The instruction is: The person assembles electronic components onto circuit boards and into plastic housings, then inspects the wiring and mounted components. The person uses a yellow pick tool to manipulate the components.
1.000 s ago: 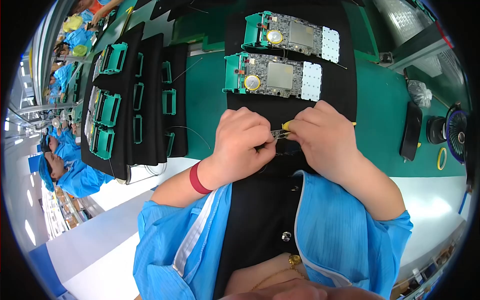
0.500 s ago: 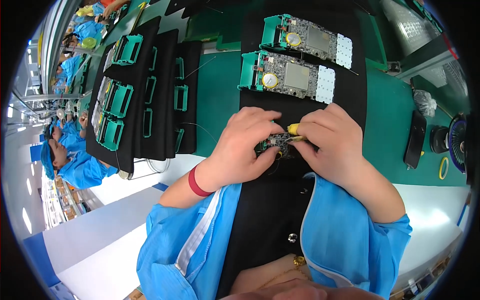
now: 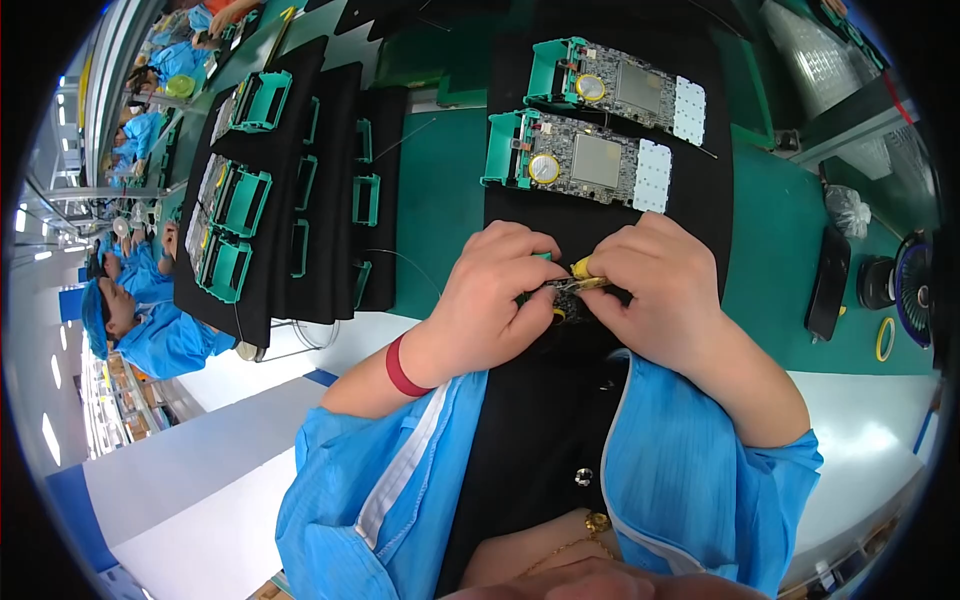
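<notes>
My left hand (image 3: pixel 500 285) is closed on the near edge of a small dark circuit board (image 3: pixel 567 305), most of it hidden under my fingers. Against that board my right hand (image 3: pixel 655 275) pinches a thin, shiny metal piece (image 3: pixel 590 284), perhaps tweezers; its kind does not show clearly. Something yellow (image 3: pixel 580 268) covers the tip of the right index finger. Just beyond my hands lie two circuit boards, a nearer board (image 3: pixel 597 162) and a farther board (image 3: pixel 638 85), each with a green plastic frame, a round yellow-rimmed cell and a white dotted panel.
On the left, black foam sheets (image 3: pixel 330 200) carry several green frames (image 3: pixel 243 200). A black mat (image 3: pixel 700 215) lies on the green table (image 3: pixel 775 220). To the right are a dark flat tray (image 3: pixel 828 280), a yellow tape roll (image 3: pixel 885 338) and a small fan (image 3: pixel 912 288). Other people sit farther left.
The small board and both hands have shifted slightly, and the left fingertips sit closer to the metal piece. The whole view has tilted a little. Both hands keep their grip.
</notes>
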Available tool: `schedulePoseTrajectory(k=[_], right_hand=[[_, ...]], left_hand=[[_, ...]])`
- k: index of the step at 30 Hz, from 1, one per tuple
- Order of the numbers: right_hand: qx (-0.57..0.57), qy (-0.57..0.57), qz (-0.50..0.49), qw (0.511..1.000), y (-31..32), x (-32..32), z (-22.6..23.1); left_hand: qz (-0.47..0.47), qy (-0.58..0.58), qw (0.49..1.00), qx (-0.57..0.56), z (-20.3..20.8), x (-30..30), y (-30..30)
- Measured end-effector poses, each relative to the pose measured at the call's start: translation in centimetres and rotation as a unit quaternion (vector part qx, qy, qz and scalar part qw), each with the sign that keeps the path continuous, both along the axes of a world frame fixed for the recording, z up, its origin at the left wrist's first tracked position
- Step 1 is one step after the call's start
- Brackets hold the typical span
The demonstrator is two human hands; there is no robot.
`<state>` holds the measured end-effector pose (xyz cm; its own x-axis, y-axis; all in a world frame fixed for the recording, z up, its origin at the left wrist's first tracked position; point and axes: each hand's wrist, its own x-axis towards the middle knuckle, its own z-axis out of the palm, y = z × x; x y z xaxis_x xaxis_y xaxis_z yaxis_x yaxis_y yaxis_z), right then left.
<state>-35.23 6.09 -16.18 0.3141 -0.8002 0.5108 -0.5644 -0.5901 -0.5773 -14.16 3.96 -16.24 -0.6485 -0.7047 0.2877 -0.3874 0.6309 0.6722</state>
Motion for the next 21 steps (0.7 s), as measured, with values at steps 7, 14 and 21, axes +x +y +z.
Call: schedulePoseTrajectory(k=[7, 14, 21], right_hand=[[0.026, 0.04, -0.042, 0.998, 1.3, 0.1, 1.3], [0.02, 0.054, -0.003, 0.998, 1.5, 0.4, -0.2], [0.007, 0.093, -0.027, 0.995, 1.0, 0.7, 0.7]], left_hand=[[0.034, 0.011, 0.999, -0.004, -0.6, -0.3, 0.0], [0.044, 0.014, 0.999, -0.014, -1.3, -0.3, 0.4], [0.028, 0.042, 0.999, 0.005, -0.9, -0.2, -0.7]])
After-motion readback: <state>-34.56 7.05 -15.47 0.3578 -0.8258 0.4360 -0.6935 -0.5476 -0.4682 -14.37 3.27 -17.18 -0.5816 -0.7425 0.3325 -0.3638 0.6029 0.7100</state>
